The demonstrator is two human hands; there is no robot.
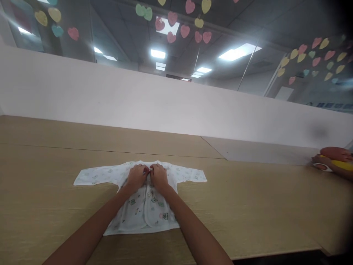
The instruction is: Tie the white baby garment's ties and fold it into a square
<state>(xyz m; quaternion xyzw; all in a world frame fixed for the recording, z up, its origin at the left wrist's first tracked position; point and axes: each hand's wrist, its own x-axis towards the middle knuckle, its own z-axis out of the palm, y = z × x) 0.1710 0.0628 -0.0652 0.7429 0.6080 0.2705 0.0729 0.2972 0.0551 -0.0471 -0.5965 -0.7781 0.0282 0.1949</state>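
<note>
A small white baby shirt (162,206) with pale green and pink prints lies flat, its front facing up and both sleeves spread to the sides. My left hand (137,176) and my right hand (159,176) meet at the top of its front opening, just below the collar. Fingers of both hands are pinched together on the shirt's two front edges. What lies between the fingertips is too small to make out, perhaps a fastener. Lower down, the front edges overlap, and a round button shows beneath my right hand.
The shirt rests on a wood-coloured table (248,206) that meets a low white wall (165,106). Above the wall is glass with paper hearts (190,6) stuck on it. At the far right edge lies a brown and yellow doll-like thing (338,158), partly cut off.
</note>
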